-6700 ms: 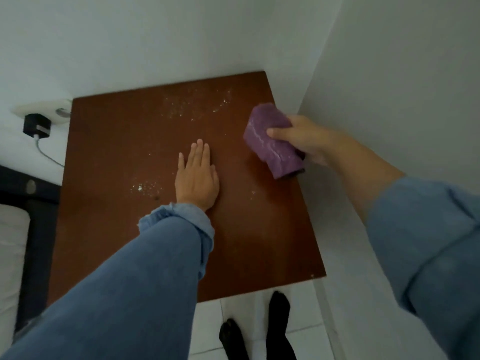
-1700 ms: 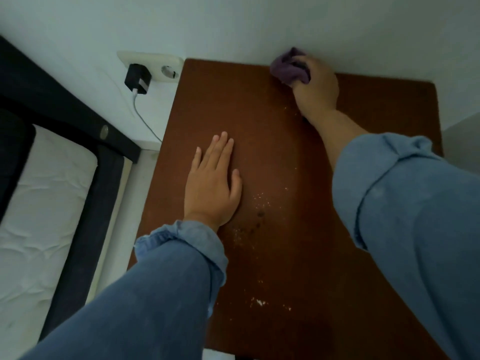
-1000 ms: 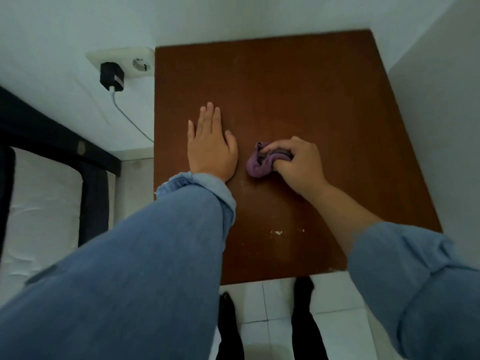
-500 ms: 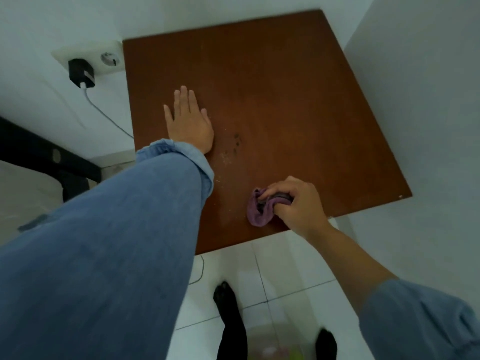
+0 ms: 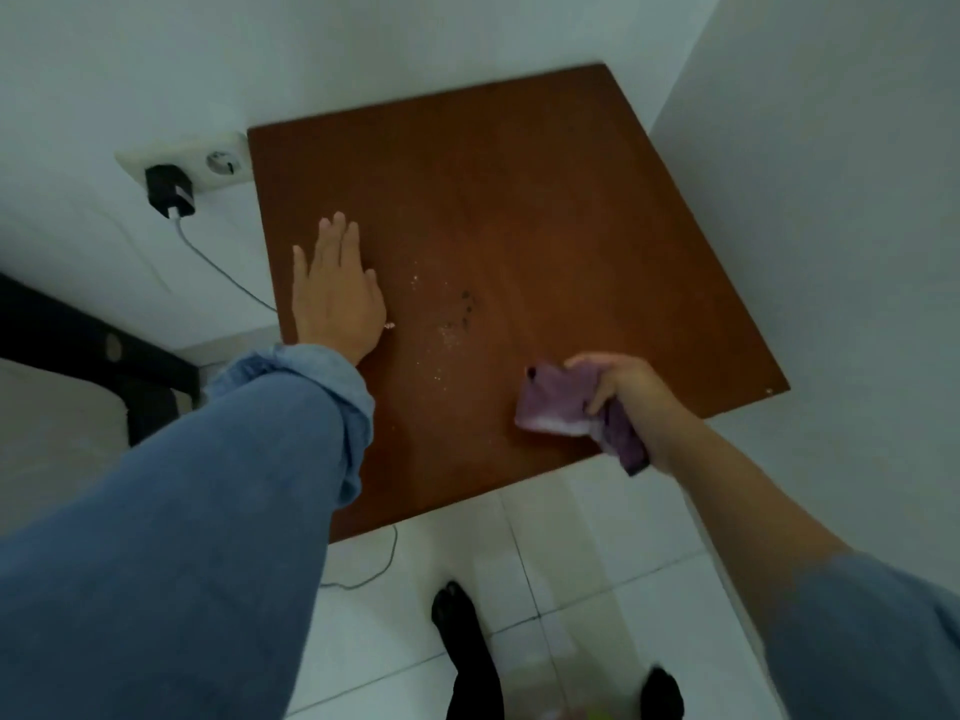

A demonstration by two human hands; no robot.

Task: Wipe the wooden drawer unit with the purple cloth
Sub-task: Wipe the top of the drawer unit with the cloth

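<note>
My right hand (image 5: 623,397) holds the purple cloth (image 5: 558,405) over the near right part of the wooden drawer unit (image 5: 545,210); my left hand (image 5: 335,298) lies flat on its top.

Right fingers (image 5: 602,394) closed around the cloth, bunched; one end hangs below my palm past the front edge; can't tell if it touches the wood. Left fingers spread narrow, palm down near the left edge. Pale crumbs (image 5: 441,330) and dark specks (image 5: 467,304) sit between my hands. Only the unit's top shows, drawers hidden. My blue sleeves (image 5: 208,511) cover the near left corner. Wall socket (image 5: 226,161) with black charger (image 5: 169,192) and white cable (image 5: 223,272) left of the unit. Feet in dark socks (image 5: 467,641) on white floor tiles (image 5: 571,537), partly cut off.
</note>
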